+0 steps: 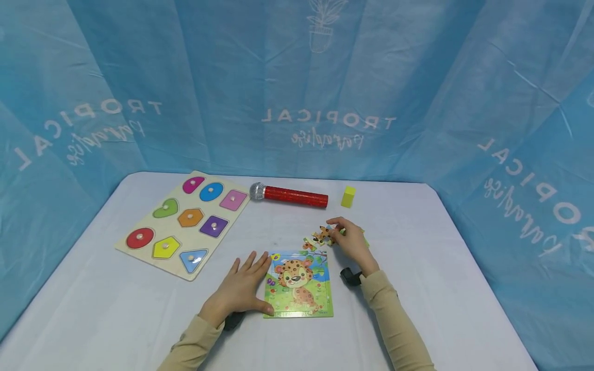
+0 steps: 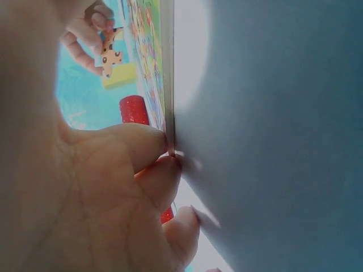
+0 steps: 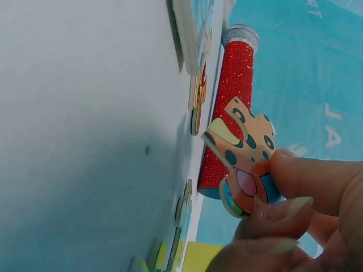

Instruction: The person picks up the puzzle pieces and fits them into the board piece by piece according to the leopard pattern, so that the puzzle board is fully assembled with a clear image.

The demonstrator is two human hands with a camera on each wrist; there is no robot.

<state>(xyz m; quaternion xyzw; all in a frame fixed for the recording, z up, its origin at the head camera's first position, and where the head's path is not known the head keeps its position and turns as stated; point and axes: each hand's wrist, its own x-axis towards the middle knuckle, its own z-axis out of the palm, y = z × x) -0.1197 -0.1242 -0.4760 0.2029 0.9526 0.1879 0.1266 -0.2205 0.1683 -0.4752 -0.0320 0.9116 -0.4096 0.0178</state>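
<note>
My right hand (image 1: 353,244) pinches a spotted orange jigsaw piece (image 3: 249,147) between thumb and fingers, raised off the table in the right wrist view. Below and around that hand lie several loose jigsaw pieces (image 1: 309,244), partly hidden by it. Straight fingers of my left hand (image 1: 241,286) rest along the left edge of a square leopard-cub puzzle board (image 1: 299,283), with the thumb at its lower left corner. In the left wrist view, the fingertips (image 2: 156,141) touch the board's side.
A wooden shape board (image 1: 153,221) with knobbed coloured pieces lies at the left. Behind the puzzle are a red glittery microphone (image 1: 296,197) and a yellow block (image 1: 348,197). Blue printed cloth (image 1: 297,77) hangs around the white table (image 1: 408,242).
</note>
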